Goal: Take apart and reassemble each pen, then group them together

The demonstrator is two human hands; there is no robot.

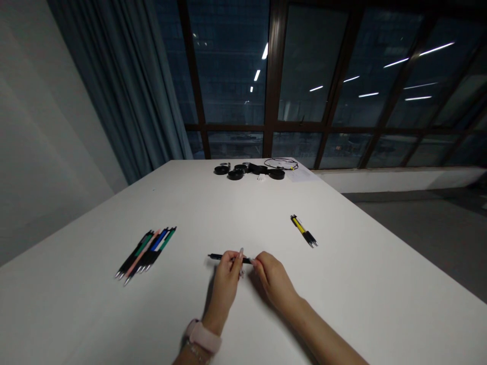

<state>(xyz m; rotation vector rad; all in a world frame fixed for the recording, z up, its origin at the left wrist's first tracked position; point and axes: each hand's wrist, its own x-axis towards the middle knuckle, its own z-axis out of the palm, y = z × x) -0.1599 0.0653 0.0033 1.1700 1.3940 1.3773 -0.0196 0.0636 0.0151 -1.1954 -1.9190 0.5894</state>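
Over the near middle of the white table, a black pen (216,256) lies crosswise between both hands. My left hand (229,274) is closed around its middle, thumb and fingers pinching the barrel. At the pen's right end, my right hand (271,274) is closed with its fingertips on the tip, which they hide. Off to the left lies a row of several pens (146,253) in black, green, blue and pink, side by side. Two pens (303,230), one with a yellow barrel, rest on the right side of the table.
Several round black objects (236,174) sit at the far end of the white table (190,203), with a black cable (281,165) and a paper sheet (302,175) beside them. Behind stand a blue curtain (125,76) and dark windows. The table's right edge slants toward the floor area.
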